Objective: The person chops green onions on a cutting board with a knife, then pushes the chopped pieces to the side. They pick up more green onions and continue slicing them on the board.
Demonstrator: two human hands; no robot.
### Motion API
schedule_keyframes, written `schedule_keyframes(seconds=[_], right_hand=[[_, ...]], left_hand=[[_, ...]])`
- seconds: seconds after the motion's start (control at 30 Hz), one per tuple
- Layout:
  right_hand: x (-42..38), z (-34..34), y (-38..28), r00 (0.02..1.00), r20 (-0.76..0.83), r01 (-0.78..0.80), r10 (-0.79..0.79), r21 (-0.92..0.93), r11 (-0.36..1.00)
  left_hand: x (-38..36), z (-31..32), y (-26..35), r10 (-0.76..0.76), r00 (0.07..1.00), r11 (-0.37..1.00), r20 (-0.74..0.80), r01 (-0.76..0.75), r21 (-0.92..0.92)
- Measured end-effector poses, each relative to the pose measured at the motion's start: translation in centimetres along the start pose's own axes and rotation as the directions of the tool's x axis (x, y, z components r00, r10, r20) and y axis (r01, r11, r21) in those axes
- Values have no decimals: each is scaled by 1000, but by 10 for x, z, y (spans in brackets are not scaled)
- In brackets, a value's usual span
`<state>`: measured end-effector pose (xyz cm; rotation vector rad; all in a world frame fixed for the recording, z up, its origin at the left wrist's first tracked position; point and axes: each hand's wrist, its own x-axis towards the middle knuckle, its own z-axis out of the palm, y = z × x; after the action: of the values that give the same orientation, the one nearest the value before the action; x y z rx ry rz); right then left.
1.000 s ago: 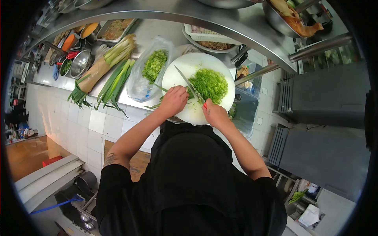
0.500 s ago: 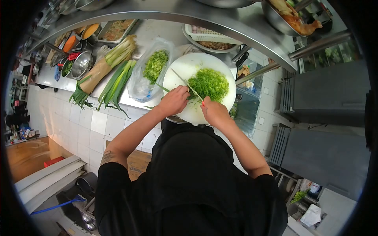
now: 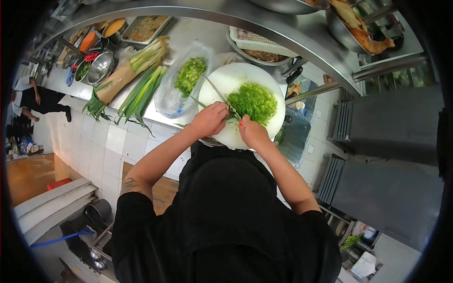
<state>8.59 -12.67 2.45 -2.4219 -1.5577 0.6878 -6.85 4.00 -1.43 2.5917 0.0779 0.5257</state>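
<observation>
- Gripping a knife (image 3: 218, 90) in the right hand (image 3: 255, 134), with all visible fingers wrapped tightly round the red handle.
- Pointing the blade up and to the left, away from the body, just beside the knuckles of the other hand; cannot tell whether touching the board along its edge.
- Holding down green stalks (image 3: 197, 101) with the left hand (image 3: 211, 119) — bending the fingers, close together, over the top; cannot see the thumb's place underneath.
- Jutting out past that hand on the left, with thin green ends near the rim of the round white cutting board (image 3: 231, 75).
- Heaped on the board, to the right of the blade: finely cut greens (image 3: 255, 103), loosely spread at the edges.
- Just left of the board, on the steel table (image 3: 193, 30): a clear plastic bag (image 3: 165, 101) with more chopped greens (image 3: 191, 75) inside.
- Farther left, lying aslant: long leafy stalks (image 3: 141, 92), then a paper-wrapped bundle (image 3: 125, 78) — green at the lower end, paler at the upper — and a steel bowl (image 3: 100, 68).
- Beyond the board, near the shelf: a white basket (image 3: 271, 47).
- Well apart, at the far left: another person (image 3: 45, 99) in dark trousers.
</observation>
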Motion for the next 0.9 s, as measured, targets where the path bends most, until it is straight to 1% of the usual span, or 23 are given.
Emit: schedule_keyframes(seconds=[0.1,0.13,0.2,0.27,0.3,0.4,0.47,0.53,0.63,0.73,0.87,0.9], right_hand=[[-8,-23,-8,999,52,7,-5,-29,1000],[-9,-21,-6,999,54,11,-9,-32,999],[-15,-8,1,999,27,30,-30,-8,1000],[-3,2,4,999,33,8,-7,-10,1000],[3,-2,-2,999,36,-6,6,-10,1000],[-19,-26,-11,998,60,12,-12,0,1000],[-13,-4,-3,997,74,-8,8,-1,1000],[-1,1,-6,998,54,-23,22,7,1000],[-6,-21,-13,998,59,5,-4,-15,1000],[-17,-17,-11,997,74,2,-3,15,1000],[-3,-5,-6,999,46,2,-4,48,999],[-8,-19,-13,997,75,-2,0,29,1000]], left_hand=[[0,-3,2,-52,997,998,48,53,-17],[1,-3,1,-56,997,998,44,56,-16],[-2,-1,0,-42,999,999,32,42,-4],[-3,0,0,-32,999,999,21,32,-8],[-3,-2,0,-24,1000,1000,8,24,-2],[-3,-10,1,-19,999,1000,37,20,-19],[-4,-9,1,-38,998,999,43,38,-5],[-2,-8,1,-53,998,999,46,52,12],[-4,-8,0,-12,1000,1000,23,12,10],[-8,-5,1,-25,1000,1000,7,25,-10],[-9,-5,3,-52,999,999,-2,52,-5],[-9,-6,3,-48,999,999,13,48,2]])
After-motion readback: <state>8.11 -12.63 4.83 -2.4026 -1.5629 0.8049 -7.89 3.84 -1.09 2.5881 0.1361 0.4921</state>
